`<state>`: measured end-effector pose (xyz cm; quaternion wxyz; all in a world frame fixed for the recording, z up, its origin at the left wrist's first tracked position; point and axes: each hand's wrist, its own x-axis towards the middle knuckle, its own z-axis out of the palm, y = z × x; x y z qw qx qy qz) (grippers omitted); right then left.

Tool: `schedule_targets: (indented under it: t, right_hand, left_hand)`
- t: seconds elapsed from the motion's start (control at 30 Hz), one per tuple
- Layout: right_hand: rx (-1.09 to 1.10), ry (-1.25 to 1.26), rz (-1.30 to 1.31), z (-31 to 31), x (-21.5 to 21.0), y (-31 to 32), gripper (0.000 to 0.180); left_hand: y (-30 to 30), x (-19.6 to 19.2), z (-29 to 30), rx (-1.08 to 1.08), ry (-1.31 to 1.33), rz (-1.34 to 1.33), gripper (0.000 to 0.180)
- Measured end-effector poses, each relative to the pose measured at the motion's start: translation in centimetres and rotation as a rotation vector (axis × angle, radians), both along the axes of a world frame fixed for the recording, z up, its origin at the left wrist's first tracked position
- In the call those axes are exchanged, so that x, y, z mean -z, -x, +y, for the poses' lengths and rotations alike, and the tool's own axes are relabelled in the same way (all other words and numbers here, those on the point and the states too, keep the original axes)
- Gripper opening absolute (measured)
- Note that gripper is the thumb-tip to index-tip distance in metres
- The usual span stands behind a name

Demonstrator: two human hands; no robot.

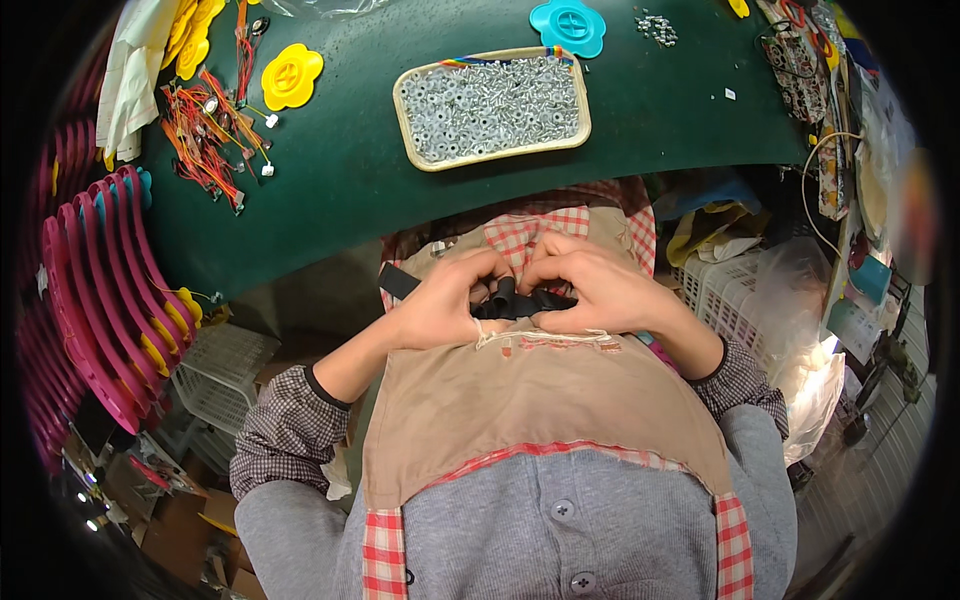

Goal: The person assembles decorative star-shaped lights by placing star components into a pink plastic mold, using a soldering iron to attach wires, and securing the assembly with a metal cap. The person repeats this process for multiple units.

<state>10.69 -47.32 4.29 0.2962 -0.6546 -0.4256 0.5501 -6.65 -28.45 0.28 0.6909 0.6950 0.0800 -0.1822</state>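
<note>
Green tabletop [350, 170] curves away ahead of me, carrying a cream rectangular tray [405, 115] heaped with small silvery metal screws [490, 105], a yellow flower-shaped plastic disc [291, 76], a turquoise flower-shaped plastic disc [568, 25] and a tangle of red and orange wires with small white plugs [210, 135]. Pink curved plastic pieces [100, 290] stand stacked at my left, and white plastic crates [720, 285] sit at my right.

Both hands are down at my lap, over the tan cloth apron with red-checked trim [520, 400]. My left hand [440, 300] and my right hand [600, 290] are curled toward each other, fingertips pressed onto a black flat strap [515, 300] bunched between them just above the apron's pocket seam. One loose end of it pokes out past my left wrist.

As I judge it, the weak point is the bunching: the strap looks folded on itself, so a pull from either side could tighten it into a snarl or twist it. My fingertips hold only a short stretch, so a slip would let it drop into the gap between my lap and the table edge. I cannot see whether any buckle sits under my fingers.
</note>
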Motion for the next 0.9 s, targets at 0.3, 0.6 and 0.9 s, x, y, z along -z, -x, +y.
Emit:
schedule_targets:
  t: [0.3, 0.6, 0.9]
  right_hand:
    - [0.391, -0.097, 0.198, -1.0, 3.5, 2.9, 0.019]
    - [0.454, -0.111, 0.192, -0.4, 4.0, 3.1, 0.018]
    - [0.475, -0.098, 0.234, -0.1, 4.2, 3.3, 0.016]
  left_hand:
    - [-0.6, 0.9, 0.2, 0.047, -0.053, -0.136, 0.042]
    - [0.6, 1.1, -1.3, -0.262, 0.030, -0.030, 0.040]
    - [1.8, 1.5, -2.3, -0.461, 0.054, 0.020, 0.038]
